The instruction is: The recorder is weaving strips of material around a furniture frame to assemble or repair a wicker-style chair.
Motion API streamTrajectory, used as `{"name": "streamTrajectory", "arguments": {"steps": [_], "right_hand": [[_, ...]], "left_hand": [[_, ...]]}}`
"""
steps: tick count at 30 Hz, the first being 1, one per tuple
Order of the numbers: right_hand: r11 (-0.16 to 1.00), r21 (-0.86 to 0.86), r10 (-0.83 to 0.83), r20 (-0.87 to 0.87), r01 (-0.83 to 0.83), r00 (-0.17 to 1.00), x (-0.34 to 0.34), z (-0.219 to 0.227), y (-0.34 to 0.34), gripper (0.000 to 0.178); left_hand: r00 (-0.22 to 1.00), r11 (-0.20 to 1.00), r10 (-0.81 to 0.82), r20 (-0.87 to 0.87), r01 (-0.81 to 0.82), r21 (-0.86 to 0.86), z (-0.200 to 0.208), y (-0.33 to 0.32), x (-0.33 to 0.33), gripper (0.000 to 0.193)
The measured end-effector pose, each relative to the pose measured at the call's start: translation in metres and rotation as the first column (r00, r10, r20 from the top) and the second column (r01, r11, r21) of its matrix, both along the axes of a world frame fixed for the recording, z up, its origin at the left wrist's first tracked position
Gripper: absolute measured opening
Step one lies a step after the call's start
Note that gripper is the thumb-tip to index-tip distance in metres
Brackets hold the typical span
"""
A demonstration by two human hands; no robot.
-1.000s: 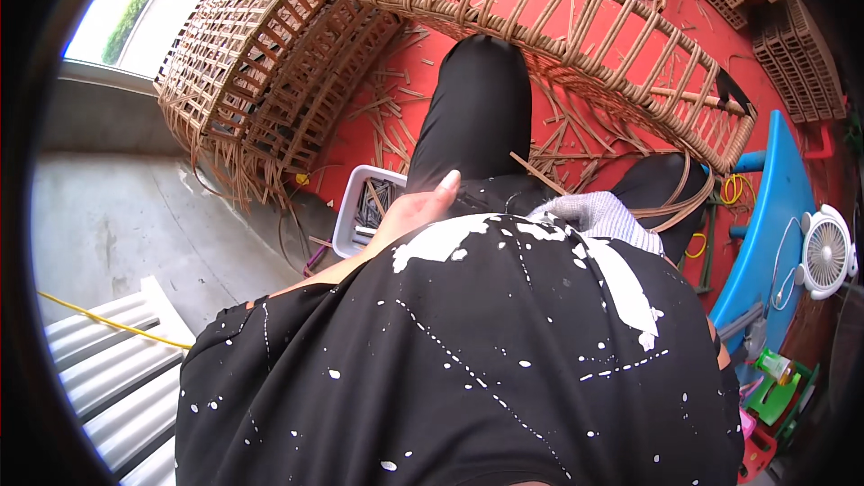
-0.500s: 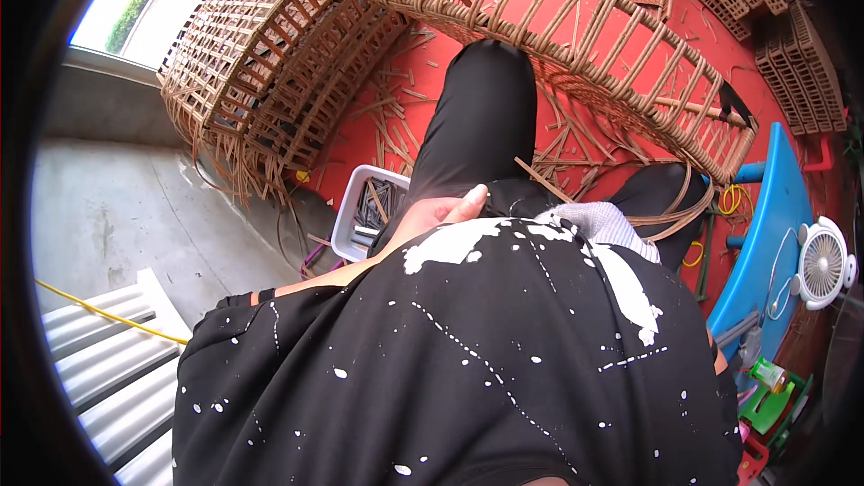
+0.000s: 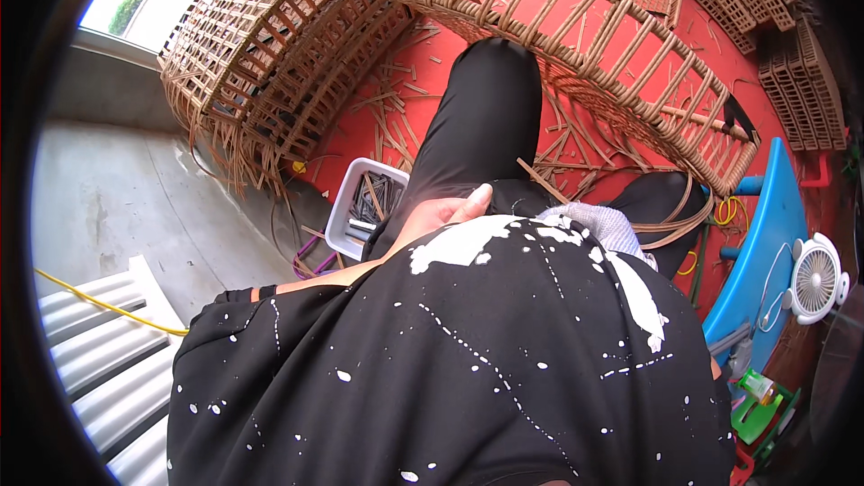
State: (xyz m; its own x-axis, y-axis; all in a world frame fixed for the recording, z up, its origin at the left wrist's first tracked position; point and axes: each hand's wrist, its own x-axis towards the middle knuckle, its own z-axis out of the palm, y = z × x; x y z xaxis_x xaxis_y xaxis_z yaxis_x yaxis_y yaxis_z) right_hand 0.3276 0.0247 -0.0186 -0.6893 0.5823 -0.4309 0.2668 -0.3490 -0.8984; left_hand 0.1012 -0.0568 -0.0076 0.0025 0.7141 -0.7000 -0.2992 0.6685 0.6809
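Note:
My bare left hand (image 3: 441,213) rests low between my thighs, fingers curled and thumb on top. The front of my black, white-splashed shirt (image 3: 504,342) hides its lower part and whatever it grips. To its right is my right hand (image 3: 598,223) in a pale grey knitted glove. Its fingers are covered by the shirt. A flat brown rattan strip (image 3: 540,182) sticks up at a slant just beyond the glove. Several long strips (image 3: 670,232) loop over my right leg beside the glove. Ahead of my knees, an open woven frame (image 3: 612,63) leans across the floor.
A grey-white bin (image 3: 337,229) of dark pieces stands left of my leg. Stacked woven panels (image 3: 261,63) rise at the far left. Cut strips litter the red floor (image 3: 387,117). At right are a blue table (image 3: 765,243) and white fan (image 3: 816,279); at left, a slatted white bench (image 3: 117,369).
The whole view has shifted slightly, with the woven frame and blue table a little lower in it. Both hands keep nearly the same place and pose.

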Motion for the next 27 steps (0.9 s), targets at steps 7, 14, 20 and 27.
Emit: {"name": "streamTrajectory", "arguments": {"steps": [7, 14, 20, 27], "right_hand": [[0.994, 0.074, 0.079, 0.009, -0.079, 0.997, 0.001, -0.002, 0.004, 0.035], [0.999, -0.020, 0.024, -0.038, -0.024, 0.999, -0.001, 0.001, 0.002, 0.037], [0.991, -0.061, -0.117, 0.072, 0.121, 0.990, 0.001, 0.024, 0.005, 0.031], [0.949, -0.114, -0.293, 0.023, 0.293, 0.956, 0.017, 0.009, 0.006, 0.029]], "left_hand": [[0.999, 1.000, -0.008, 0.043, 0.009, -0.030, 0.000, 0.001, -0.001, 0.043], [0.996, 0.998, -0.066, 0.053, 0.067, -0.011, 0.007, 0.001, -0.002, 0.042], [1.000, 0.995, -0.023, -0.013, 0.024, 0.093, -0.006, -0.004, -0.009, 0.045], [0.979, 0.967, -0.189, 0.078, 0.171, 0.190, -0.001, -0.003, -0.012, 0.033]]}}
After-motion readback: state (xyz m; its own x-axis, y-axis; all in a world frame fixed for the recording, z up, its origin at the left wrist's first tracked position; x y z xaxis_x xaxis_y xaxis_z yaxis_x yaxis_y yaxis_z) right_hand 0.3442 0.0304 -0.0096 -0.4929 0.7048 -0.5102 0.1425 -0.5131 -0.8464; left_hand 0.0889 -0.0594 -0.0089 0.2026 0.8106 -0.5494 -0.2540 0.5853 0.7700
